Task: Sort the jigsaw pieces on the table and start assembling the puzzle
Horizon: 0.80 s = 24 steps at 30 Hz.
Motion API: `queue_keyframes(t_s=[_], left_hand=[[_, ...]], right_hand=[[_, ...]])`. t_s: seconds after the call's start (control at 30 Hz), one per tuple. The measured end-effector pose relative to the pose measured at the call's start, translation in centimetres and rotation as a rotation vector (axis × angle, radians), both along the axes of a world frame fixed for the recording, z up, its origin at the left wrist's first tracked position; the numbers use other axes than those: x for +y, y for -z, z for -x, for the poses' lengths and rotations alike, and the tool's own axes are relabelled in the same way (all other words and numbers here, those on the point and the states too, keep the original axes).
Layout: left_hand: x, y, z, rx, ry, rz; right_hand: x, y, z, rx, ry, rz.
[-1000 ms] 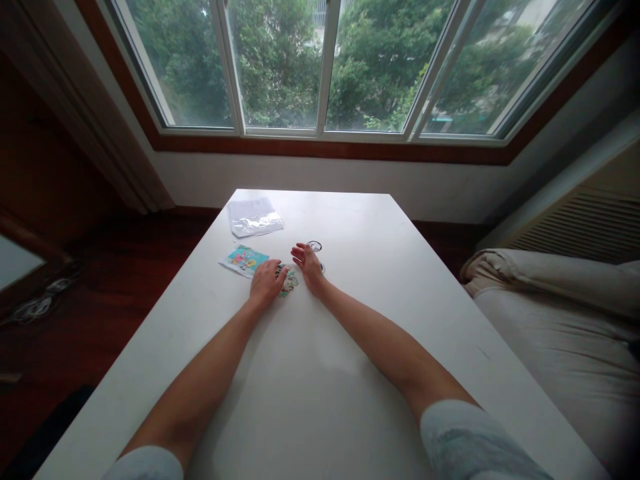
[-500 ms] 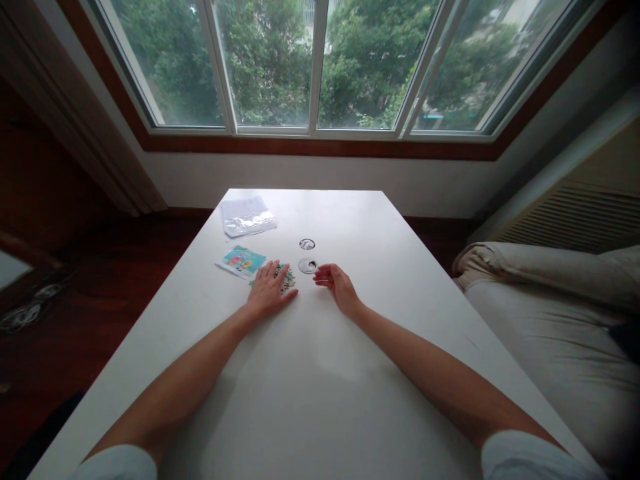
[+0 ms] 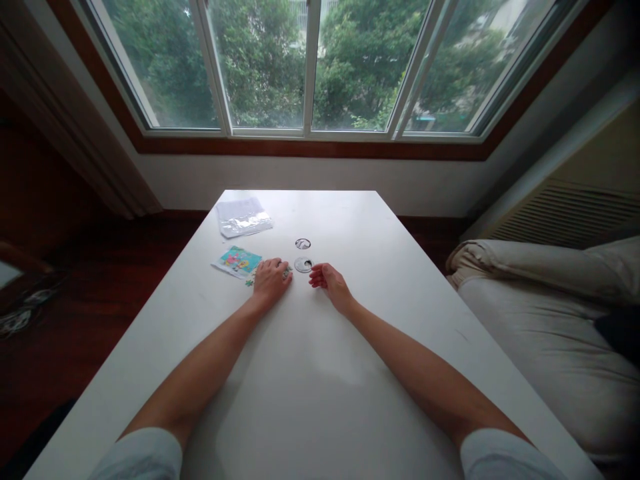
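My left hand (image 3: 271, 279) lies palm down over a pile of small jigsaw pieces (image 3: 287, 272), its fingers loosely bent across them. A few greenish pieces (image 3: 249, 283) show left of the hand; the rest of the pile is mostly hidden under it. Touching or close to the pile's left is a bright turquoise cartoon picture sheet (image 3: 237, 261). My right hand (image 3: 330, 285) rests on its side to the right, fingers partly curled and apart, with nothing visible in it. Its fingertips are beside a round grey disc (image 3: 302, 265) with a dark hole.
Behind the disc is a second round opening or ring (image 3: 303, 244) in the white table (image 3: 320, 373). A clear plastic bag (image 3: 245, 219) lies at the far left of the tabletop. A cloth-covered sofa (image 3: 540, 333) stands along the right side, and a window (image 3: 309, 67) is beyond.
My right hand has moved from the pile's right edge to the right, uncovering the disc. My left hand spread over the pieces, then drew its fingers in. The view has shifted slightly.
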State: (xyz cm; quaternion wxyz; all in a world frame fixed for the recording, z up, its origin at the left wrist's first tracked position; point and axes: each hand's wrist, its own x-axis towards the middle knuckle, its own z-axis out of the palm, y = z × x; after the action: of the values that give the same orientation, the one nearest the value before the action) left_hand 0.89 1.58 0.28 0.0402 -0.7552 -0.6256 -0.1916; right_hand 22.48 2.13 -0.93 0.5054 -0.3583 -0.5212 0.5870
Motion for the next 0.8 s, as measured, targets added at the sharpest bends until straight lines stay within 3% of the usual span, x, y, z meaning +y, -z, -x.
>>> queue_keyframes(t_s=[0.13, 0.37, 0.6, 0.8], left_hand=[[0.4, -0.2, 0.8, 0.001, -0.007, -0.002], [-1.0, -0.1, 0.6, 0.042, 0.203, 0.001], [-1.4, 0.6, 1.1, 0.083, 0.099, -0.004], [-2.5, 0.1, -0.9, 0.080, 0.370, -0.016]], right_hand=[[-0.4, 0.0, -0.3, -0.182, 0.055, -0.127], [-0.6, 0.0, -1.1, -0.428, 0.082, -0.320], [-0.8, -0.5, -2.3, -0.715, 0.074, -0.462], [-1.7, -0.6, -1.9, -0.925, 0.082, -0.644]])
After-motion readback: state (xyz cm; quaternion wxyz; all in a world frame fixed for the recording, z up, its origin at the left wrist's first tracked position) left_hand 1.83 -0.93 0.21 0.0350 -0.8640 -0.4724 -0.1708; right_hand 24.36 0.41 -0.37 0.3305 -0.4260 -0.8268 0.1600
